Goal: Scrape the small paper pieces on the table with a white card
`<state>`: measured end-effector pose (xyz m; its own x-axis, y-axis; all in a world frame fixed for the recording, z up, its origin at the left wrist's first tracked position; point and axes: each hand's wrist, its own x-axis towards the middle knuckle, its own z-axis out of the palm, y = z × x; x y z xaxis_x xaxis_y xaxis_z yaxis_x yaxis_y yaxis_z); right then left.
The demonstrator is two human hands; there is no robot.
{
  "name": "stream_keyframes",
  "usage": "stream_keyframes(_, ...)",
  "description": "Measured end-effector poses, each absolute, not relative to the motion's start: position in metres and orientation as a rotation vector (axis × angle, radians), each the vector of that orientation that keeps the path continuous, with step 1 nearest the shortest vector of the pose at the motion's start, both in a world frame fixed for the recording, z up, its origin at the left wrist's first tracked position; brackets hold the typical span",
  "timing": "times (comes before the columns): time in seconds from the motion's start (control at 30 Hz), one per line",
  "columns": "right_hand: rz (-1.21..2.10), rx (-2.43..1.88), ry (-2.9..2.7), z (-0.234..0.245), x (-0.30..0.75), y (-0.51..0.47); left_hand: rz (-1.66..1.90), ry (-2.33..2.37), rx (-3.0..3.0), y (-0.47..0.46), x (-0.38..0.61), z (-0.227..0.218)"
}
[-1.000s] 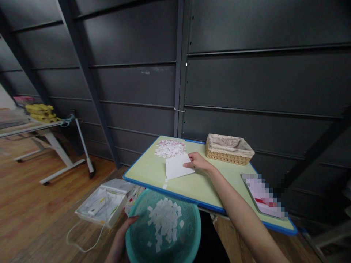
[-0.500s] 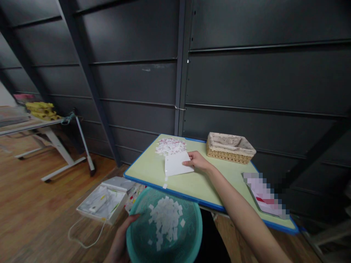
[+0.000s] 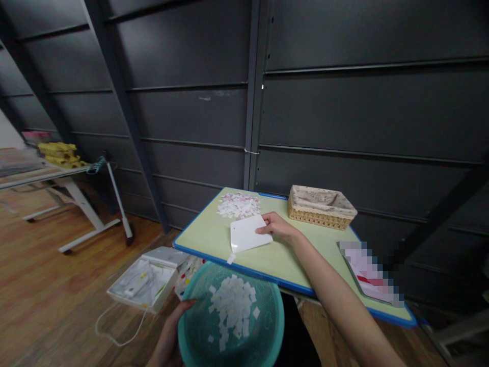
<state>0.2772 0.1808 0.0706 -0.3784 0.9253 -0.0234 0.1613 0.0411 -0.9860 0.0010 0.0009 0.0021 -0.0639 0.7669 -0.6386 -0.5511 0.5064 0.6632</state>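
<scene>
My left hand (image 3: 176, 321) grips the rim of a teal mesh basket (image 3: 275, 326) just below the table's front edge, thumb inside. Many small white paper squares (image 3: 233, 303) lie in its bottom. Over the table my right hand (image 3: 273, 225) is closed on a flat white card (image 3: 246, 234) with a small hole near one corner. The card's lower edge is close to a loose white square (image 3: 231, 258) at the table's front edge. Behind the card is a heap of small white pieces (image 3: 239, 205), some with pinkish marks.
A lined wicker basket (image 3: 321, 206) stands at the back right of the green table (image 3: 298, 255) with blue edging. A tablet-like object (image 3: 370, 278), partly blurred out, lies at the right. On the floor at left sits an open white box (image 3: 141, 283) with a cable.
My right hand has drawn the card slightly toward the front edge, so it now almost meets the loose square there. My left hand and the teal basket have barely moved.
</scene>
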Motion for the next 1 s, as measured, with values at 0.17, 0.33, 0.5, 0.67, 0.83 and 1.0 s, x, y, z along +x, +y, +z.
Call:
stream_keyframes(0.17, 1.489, -1.095, -1.627, 0.072, 0.272, 0.176, 1.108, 1.218, 0.224, -0.002, 0.002, 0.006)
stream_keyframes(0.33, 1.546, -1.063, -1.605, 0.071, 0.269, 0.175, 1.133, 1.201, 0.229, -0.003, 0.003, 0.01)
stream_keyframes(0.5, 1.625, -1.012, -1.667, 0.067, 0.267, 0.174, 1.12, 1.184, 0.238, -0.001, 0.001, 0.005)
stream_keyframes(0.67, 1.479, -0.972, -1.656, 0.066, 0.269, 0.178, 1.121, 1.21, 0.232, -0.002, 0.001, 0.004)
stream_keyframes(0.83, 0.775, -1.132, -1.393, 0.066, 0.284, 0.195, 1.107, 1.194, 0.225, -0.001, 0.001, 0.003)
stream_keyframes(1.0, 0.387, -1.331, -1.513, 0.066, 0.297, 0.202, 1.065, 1.221, 0.203, 0.0, -0.001, 0.002)
